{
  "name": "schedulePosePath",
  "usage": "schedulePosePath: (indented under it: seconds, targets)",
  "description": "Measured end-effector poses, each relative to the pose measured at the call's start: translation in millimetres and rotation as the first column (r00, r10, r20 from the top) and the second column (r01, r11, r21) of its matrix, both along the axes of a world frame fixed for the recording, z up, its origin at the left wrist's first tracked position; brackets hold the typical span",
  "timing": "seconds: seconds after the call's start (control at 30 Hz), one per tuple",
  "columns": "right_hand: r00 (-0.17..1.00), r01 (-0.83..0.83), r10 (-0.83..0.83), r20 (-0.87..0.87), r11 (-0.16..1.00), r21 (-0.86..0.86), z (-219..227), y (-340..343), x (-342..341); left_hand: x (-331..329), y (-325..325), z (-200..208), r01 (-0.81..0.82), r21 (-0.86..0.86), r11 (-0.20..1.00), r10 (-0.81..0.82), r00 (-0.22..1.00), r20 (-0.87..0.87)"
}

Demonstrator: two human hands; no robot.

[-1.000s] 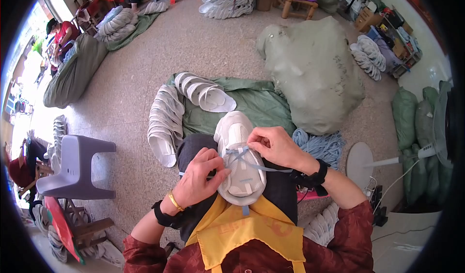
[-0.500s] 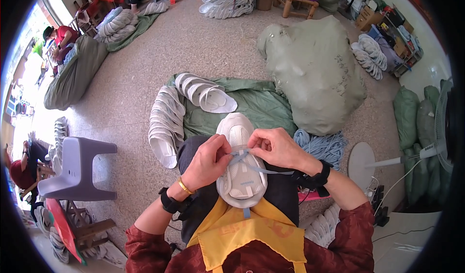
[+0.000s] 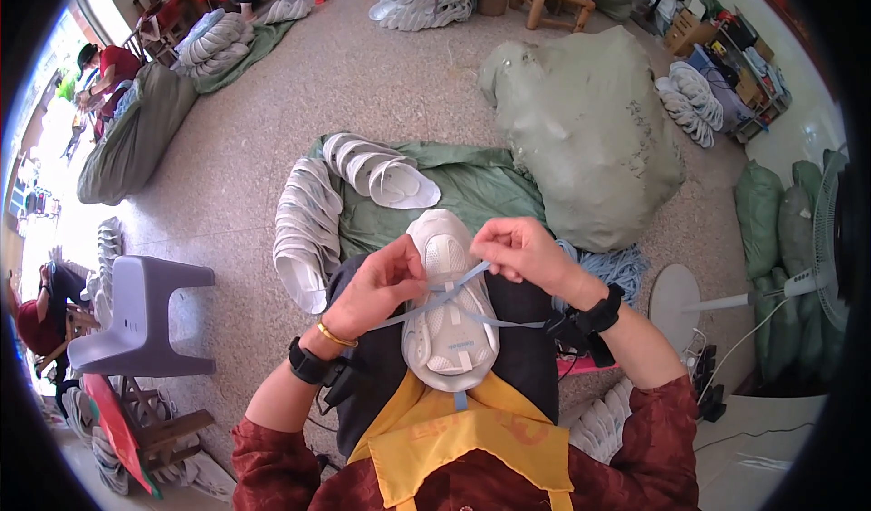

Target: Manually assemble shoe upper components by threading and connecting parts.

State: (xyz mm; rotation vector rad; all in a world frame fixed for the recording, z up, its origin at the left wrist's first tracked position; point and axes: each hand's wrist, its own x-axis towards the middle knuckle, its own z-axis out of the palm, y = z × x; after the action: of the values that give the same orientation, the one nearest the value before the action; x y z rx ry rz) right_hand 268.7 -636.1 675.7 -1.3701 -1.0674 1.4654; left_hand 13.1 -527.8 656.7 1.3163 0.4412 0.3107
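Note:
A white shoe upper (image 3: 451, 334) rests on my lap, toe pointing away from me. A flat light-blue shoelace (image 3: 467, 277) crosses over its front, with loose strands running out to both sides. My right hand (image 3: 519, 253) pinches one strand and draws it up at the right of the upper. My left hand (image 3: 386, 286) is closed at the upper's left edge, thumb and finger pinched on the lace where it meets the upper. A yellow apron (image 3: 472, 429) covers my front below the heel.
Nested white uppers (image 3: 307, 212) lie left of a green cloth (image 3: 472, 171), with more (image 3: 376, 171) on it. A bulging sack (image 3: 590, 139) and blue laces (image 3: 612, 266) are at right. A purple-grey chair (image 3: 145, 316) stands left, a fan (image 3: 821, 248) far right. Other people sit at left.
My right hand has moved a little up and right, drawing the lace out. My left hand has shifted slightly left. The lace strands now cross more openly over the upper.

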Motion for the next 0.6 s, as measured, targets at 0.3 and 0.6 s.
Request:
schedulePosePath:
  seconds: [0.3, 0.6]
  targets:
    - [0.997, 0.075, -0.075, 0.019, 0.996, -0.040, 0, -3, 4, 7, 9, -2, 0.148, 0.347, 0.926, -0.064, 0.968, -0.242]
    - [0.997, -0.010, 0.012, 0.077, 1.000, -0.022, -3, 4, -2, -10, 29, 12, 0.168, 0.099, 0.981, -0.142, 0.963, -0.228]
